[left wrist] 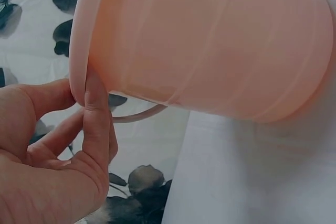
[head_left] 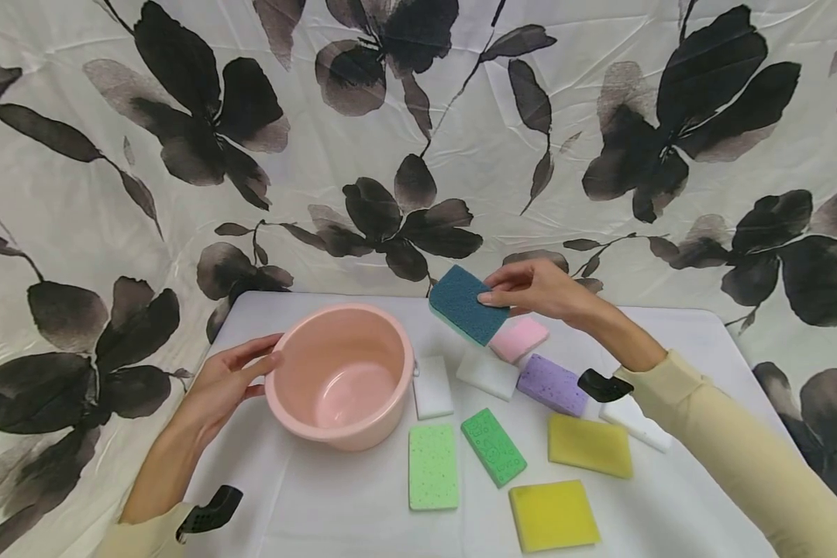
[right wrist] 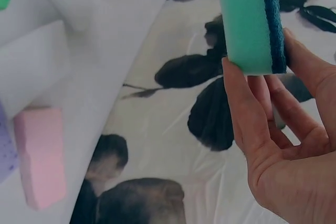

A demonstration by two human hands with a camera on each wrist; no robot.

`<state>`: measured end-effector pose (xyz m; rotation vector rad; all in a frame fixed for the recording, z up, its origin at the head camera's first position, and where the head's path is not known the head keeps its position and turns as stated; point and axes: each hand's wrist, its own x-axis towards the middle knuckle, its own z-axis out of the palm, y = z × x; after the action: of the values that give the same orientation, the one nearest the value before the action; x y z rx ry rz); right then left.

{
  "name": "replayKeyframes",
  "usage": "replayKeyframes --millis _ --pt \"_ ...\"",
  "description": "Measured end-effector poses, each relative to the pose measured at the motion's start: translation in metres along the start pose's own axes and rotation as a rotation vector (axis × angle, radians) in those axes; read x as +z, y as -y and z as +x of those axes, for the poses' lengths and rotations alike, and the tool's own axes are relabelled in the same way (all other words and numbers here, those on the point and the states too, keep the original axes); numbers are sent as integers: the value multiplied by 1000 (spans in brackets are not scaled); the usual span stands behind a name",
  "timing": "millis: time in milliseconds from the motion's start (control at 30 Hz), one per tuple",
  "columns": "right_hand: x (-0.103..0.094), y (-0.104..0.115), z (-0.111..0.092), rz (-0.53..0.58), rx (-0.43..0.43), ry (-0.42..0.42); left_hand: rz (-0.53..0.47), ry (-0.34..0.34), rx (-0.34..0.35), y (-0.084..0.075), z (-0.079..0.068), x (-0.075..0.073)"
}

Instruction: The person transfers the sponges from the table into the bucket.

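Note:
A pink plastic bucket (head_left: 342, 422) stands on the white-covered table with nothing inside. My left hand (head_left: 226, 381) pinches its rim on the left side; in the left wrist view the thumb and fingers (left wrist: 96, 114) lie on either side of that rim. Raised above the table's back part, a scouring sponge (head_left: 466, 304) is held by one end in my right hand (head_left: 530, 288), between thumb and fingers. Its scouring face is dark teal, and the right wrist view shows the mint-green foam side (right wrist: 247, 24). The sponge is right of the bucket, apart from it.
Right of the bucket lie several loose sponges: white (head_left: 433, 387), light green (head_left: 433, 467), green (head_left: 493, 447), purple (head_left: 552, 384), pink (head_left: 519, 339), and yellow ones (head_left: 555, 515). A floral cloth (head_left: 418, 139) hangs behind the table.

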<state>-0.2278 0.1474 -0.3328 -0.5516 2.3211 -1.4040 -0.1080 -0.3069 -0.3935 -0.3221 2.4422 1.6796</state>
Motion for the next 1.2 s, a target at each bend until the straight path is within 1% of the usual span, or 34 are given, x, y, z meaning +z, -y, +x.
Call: replayKeyframes --millis 233,433,633,733,933,1100,1200 --pt "14 16 12 19 -23 22 4 2 6 -2 -3 3" --pt "36 34 24 45 -33 65 19 -13 8 -2 -5 4" --pt "57 46 38 28 -120 116 28 -20 -1 -1 -4 6" --pt "66 48 44 18 -148 135 27 -18 -5 -1 -2 6" --pt "83 49 54 1 -174 181 42 -21 -7 -1 -3 6" --pt "97 52 59 -36 -217 218 53 -24 -29 -1 -4 5" --pt "105 53 63 -55 -253 240 53 -28 -28 -1 -4 6"
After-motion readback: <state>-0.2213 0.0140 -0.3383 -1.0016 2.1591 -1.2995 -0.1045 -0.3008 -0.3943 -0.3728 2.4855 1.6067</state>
